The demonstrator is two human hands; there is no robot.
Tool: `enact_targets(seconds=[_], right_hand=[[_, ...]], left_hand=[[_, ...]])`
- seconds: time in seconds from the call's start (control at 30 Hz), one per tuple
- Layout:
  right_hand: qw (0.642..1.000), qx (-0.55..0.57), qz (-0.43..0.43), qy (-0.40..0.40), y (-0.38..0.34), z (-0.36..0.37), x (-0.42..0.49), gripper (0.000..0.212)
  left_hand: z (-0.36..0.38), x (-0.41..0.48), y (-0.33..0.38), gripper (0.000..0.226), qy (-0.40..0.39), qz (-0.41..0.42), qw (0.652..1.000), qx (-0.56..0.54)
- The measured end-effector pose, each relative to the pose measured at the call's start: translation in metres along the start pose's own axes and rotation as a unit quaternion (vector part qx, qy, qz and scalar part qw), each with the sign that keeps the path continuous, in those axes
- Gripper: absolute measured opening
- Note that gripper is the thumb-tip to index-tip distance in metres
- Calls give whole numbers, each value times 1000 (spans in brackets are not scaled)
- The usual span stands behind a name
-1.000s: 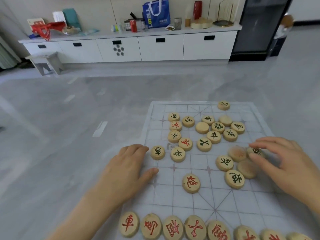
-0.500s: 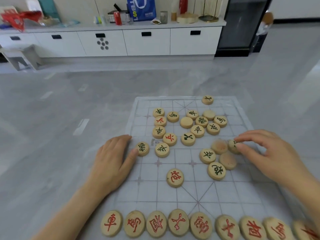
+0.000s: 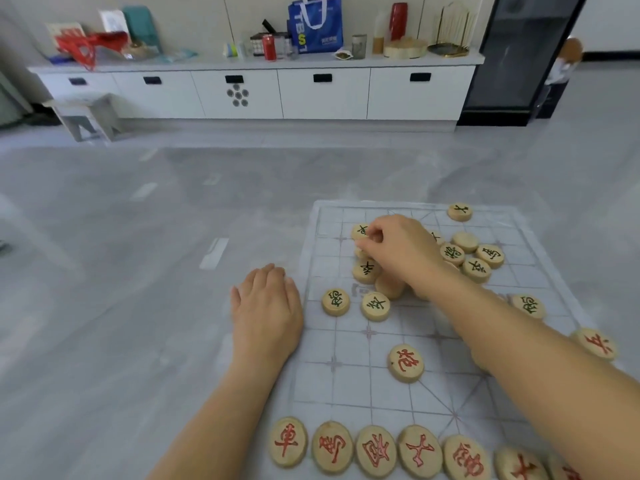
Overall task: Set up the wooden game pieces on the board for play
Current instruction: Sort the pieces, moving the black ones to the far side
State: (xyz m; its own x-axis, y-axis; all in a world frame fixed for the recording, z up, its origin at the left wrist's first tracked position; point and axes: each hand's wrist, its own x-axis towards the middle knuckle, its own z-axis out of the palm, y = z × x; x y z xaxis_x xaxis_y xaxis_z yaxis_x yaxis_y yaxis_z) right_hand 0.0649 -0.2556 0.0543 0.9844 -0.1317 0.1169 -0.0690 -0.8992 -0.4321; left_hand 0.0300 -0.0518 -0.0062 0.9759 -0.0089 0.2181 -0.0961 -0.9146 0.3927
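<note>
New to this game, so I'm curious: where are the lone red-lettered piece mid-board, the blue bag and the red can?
lone red-lettered piece (image 3: 406,362), head view, on its red character.
blue bag (image 3: 323,38), head view, on its front face.
red can (image 3: 269,48), head view, on its side.

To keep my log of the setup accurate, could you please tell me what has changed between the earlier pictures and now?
The right-hand grip swung from the right side of the pale gridded board across to its far-left cluster and now pinches a black-marked round wooden piece. The left-hand grip stayed resting at the board's left edge; the near row of red-marked wooden pieces stayed put.
</note>
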Motion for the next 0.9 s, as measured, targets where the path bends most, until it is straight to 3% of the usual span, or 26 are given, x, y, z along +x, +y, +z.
enact_targets(seconds=[0.2,0.27,0.37,0.47,0.53,0.6,0.73,0.9], right_hand=[[989,-120,53,-61,-20,11,25,20],[989,-130,46,-59,-26,6,22,11],[998,-54,-17,-16,-47,-3,-3,25],[988,40,-136,-52,-76,1,-53,21],[977,-9,-189,-100,-84,15,-79,23],[971,-61,-187,-134,-81,29,-90,28],[973,-60,-161,-157,-79,35,-89,36],[974,-71,-158,-147,-73,32,-89,42]], left_hand=[[0,1,1,42,-33,5,999,-12],[-6,6,-10,51,-43,41,998,-31],[-14,13,-29,73,-56,102,992,-47],[-13,14,-33,66,-36,104,993,-46],[-13,13,-29,60,-23,92,994,-56],[-13,13,-28,57,-15,84,994,-62],[-13,13,-27,39,-11,73,995,-69],[-12,12,-28,44,-7,78,995,-64]])
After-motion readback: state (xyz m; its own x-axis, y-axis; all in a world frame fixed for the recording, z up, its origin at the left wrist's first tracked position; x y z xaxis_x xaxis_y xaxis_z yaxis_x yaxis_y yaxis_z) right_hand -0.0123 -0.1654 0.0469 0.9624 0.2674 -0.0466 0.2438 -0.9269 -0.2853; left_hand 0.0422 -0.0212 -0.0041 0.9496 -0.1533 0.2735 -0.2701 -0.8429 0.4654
